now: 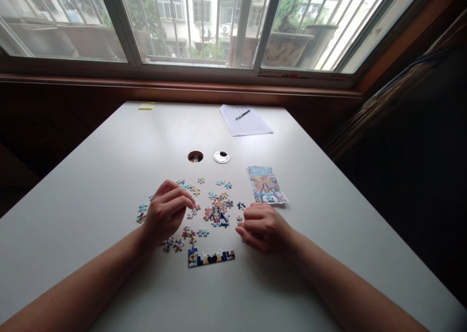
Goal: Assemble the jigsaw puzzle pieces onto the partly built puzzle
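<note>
My left hand [168, 209] is over the left part of a scatter of jigsaw puzzle pieces, its fingers curled and bent downward. Its fingertips are beside a pinkish puzzle piece [196, 207]; what they pinch, if anything, is hidden. On the other side my right hand [264, 227] rests closed on the table, next to a small puzzle piece [239, 219]; its inside is hidden. Between the hands is a joined cluster of puzzle pieces [219, 216] in orange and dark blue. Nearer to me lies a joined strip of puzzle pieces [211, 258] with a straight lower edge.
A picture sheet marked "Bluey" [268, 183] lies beyond my right hand. Farther back are a round hole [195, 156] in the white table [321, 235], a metal ring cover [221, 157], printed paper [244, 125] with a pen [242, 114], and yellow notes [146, 106].
</note>
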Demonstrator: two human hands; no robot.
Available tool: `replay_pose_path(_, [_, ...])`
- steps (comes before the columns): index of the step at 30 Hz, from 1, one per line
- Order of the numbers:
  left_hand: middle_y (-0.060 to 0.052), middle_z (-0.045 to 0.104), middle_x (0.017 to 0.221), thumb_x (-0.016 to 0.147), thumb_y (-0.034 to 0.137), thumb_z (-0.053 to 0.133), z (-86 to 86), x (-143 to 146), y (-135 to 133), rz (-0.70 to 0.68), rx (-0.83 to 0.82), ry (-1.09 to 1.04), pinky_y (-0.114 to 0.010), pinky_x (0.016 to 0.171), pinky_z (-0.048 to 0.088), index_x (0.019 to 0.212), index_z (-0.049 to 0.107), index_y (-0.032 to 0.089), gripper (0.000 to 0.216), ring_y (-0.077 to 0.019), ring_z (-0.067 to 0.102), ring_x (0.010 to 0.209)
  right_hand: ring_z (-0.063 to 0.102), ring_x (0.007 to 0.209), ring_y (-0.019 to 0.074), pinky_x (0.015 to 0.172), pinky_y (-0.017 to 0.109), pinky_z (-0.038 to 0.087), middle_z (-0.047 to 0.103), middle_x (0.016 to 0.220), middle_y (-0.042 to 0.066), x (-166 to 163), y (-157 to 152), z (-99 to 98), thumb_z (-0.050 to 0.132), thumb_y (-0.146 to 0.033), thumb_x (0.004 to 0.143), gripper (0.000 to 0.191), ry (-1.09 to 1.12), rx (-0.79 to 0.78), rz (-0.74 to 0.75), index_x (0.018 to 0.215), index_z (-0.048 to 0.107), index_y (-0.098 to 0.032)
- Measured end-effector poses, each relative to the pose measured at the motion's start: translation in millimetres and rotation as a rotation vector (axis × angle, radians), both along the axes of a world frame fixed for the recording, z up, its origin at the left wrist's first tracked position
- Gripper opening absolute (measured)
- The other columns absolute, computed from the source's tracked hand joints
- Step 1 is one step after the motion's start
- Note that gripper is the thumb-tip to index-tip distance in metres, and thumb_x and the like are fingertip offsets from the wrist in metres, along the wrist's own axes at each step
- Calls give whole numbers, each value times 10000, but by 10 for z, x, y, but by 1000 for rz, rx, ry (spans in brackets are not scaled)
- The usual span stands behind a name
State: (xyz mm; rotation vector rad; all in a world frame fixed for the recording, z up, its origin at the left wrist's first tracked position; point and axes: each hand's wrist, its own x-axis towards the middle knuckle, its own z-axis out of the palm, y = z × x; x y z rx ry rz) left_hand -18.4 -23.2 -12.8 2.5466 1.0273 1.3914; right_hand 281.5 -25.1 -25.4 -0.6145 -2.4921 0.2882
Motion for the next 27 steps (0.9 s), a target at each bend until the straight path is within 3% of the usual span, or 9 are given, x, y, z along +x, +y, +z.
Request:
replay_pose_path(11, [22,734,818,910,34,551,10,1,-22,18,6,-21,-370,751,468,789,647,234,253,-182,522,796,302,552,124,586,294,252,369,579,-32,7,10,24,540,-209,926,388,58,-32,-34,549,447,-194])
replay_pose_path(21, [17,734,814,939,74,536,38,6,-27,17,6,-25,-372,735,465,785,638,238,247,-185,529,782,340,536,122,586,297,285,395,581,-24,44,4,63,532,-179,932,351,257,-19,-107,581,532,-194])
replay_pose_path(27, [18,732,815,929,54,532,28,3,-23,12,10,-27,-366,728,464,789,641,238,256,-184,523,782,347,545,132,584,306,288,412,580,-16,47,-19,82,544,-165,912,280,266,27,-109,637,585,-200])
